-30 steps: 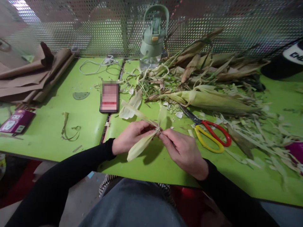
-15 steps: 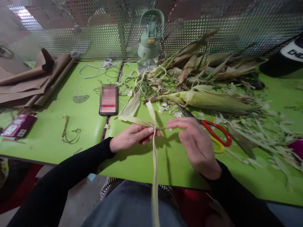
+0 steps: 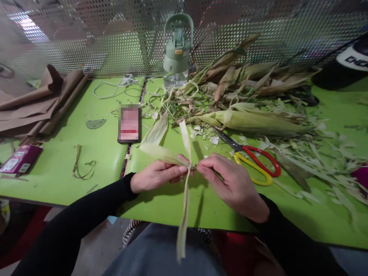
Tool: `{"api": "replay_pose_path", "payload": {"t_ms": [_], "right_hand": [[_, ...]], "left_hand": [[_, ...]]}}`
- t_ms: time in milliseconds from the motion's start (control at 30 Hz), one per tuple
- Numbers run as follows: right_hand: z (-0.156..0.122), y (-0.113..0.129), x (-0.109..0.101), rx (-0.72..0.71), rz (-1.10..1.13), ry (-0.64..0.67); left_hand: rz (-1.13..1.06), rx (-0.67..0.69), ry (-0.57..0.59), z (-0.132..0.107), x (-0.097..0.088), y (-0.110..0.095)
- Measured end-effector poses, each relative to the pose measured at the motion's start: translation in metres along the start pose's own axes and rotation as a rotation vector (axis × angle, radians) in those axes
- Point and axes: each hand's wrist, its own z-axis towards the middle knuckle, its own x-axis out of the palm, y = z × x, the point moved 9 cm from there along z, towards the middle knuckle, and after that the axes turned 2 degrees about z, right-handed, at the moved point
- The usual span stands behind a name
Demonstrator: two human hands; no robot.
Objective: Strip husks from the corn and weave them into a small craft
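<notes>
My left hand [image 3: 156, 175] pinches a bundle of pale corn husk strips [image 3: 161, 152] at a knot just above the green table [image 3: 172, 199]. My right hand [image 3: 230, 182] pinches the same knot from the other side, fingers closed on a thin husk strand. One long husk strip [image 3: 184, 218] hangs down from the knot past the table edge toward my lap. Other strips fan up and left from my left hand.
Red and yellow scissors [image 3: 253, 161] lie just right of my right hand. An unhusked corn ear [image 3: 253, 120] and a heap of husks [image 3: 244, 80] lie behind. A phone [image 3: 129, 123], white cable [image 3: 115, 86], green bottle [image 3: 176, 50], brown paper [image 3: 37, 103] and purple pack [image 3: 18, 159] sit further off.
My right hand, lifted off to the right half a second ago, has come back to the knot and pinched it. The long strip swung from lying across my left hand to hanging down.
</notes>
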Motion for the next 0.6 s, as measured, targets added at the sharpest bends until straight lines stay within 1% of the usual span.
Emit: {"api": "replay_pose_path", "payload": {"t_ms": [100,167,300,367,433,500,600], "right_hand": [[0.001,-0.002,0.000,0.000,0.035,-0.008],[0.001,-0.006,0.001,0.018,0.037,-0.014],[0.002,-0.013,0.003,0.080,0.007,-0.027],[0.001,-0.013,0.004,0.080,-0.010,-0.032],[0.000,-0.010,0.006,0.055,-0.009,-0.027],[-0.001,-0.008,0.008,0.034,-0.002,-0.015],[-0.001,-0.009,0.009,0.046,-0.013,-0.002]], "left_hand": [[-0.157,0.032,0.042,-0.002,0.006,-0.001],[-0.133,0.052,0.016,-0.002,0.005,-0.004],[0.036,0.059,-0.116,0.000,-0.004,-0.005],[0.108,0.071,-0.188,0.000,-0.010,-0.005],[0.225,0.097,-0.244,0.000,-0.015,-0.006],[0.354,0.121,-0.258,-0.001,-0.017,-0.009],[0.455,0.139,-0.197,0.000,-0.013,-0.012]]}}
